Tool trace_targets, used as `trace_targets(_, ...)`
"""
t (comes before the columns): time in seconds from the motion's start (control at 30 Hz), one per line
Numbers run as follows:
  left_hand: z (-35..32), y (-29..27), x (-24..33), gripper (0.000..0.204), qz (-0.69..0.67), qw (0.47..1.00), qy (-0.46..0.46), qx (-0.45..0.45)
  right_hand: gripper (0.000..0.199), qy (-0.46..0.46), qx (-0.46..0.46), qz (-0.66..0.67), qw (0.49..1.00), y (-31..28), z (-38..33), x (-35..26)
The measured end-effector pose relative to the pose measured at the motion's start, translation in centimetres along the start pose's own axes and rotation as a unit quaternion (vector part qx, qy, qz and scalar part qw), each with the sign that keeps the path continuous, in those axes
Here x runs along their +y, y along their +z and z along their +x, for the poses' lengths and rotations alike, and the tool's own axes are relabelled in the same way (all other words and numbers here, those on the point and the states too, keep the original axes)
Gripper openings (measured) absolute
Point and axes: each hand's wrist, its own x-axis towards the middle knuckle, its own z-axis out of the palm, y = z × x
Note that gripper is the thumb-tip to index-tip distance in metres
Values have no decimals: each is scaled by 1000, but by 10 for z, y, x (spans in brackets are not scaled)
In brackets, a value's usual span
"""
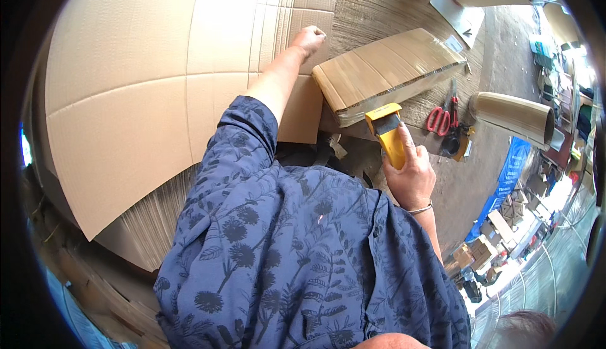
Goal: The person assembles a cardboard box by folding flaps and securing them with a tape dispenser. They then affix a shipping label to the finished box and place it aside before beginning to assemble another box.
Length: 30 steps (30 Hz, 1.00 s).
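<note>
The yellow scraper is gripped by the right hand, blade against the stiff, light cardboard bundle. Beyond the bundle's near end, the left hand is clenched on a flat cardboard sheet.

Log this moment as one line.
left hand: on cardboard sheet | right hand: holds yellow tool | near: cardboard bundle, scissors

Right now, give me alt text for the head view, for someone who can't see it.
A right hand grips a yellow tool against a bundle of flat cardboard, while the left hand rests on a large cardboard sheet. Red scissors lie beside a cardboard tube.
</note>
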Motion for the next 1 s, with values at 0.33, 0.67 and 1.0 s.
trace_targets(0.33, -22, 57, -37, 26, 115, 986, 100, 60, 78, 7, 1, 26, 1000, 63, 6, 16)
trace_targets(0.67, -36, 35, -45, 45, 232, 947, 214, -66, 84, -29, 61, 84, 994, 111, 6, 42)
trace_targets(1.0, -80, 45, -10, 54, 229, 932, 235, -155, 85, -67, 87, 99, 989, 130, 15, 49)
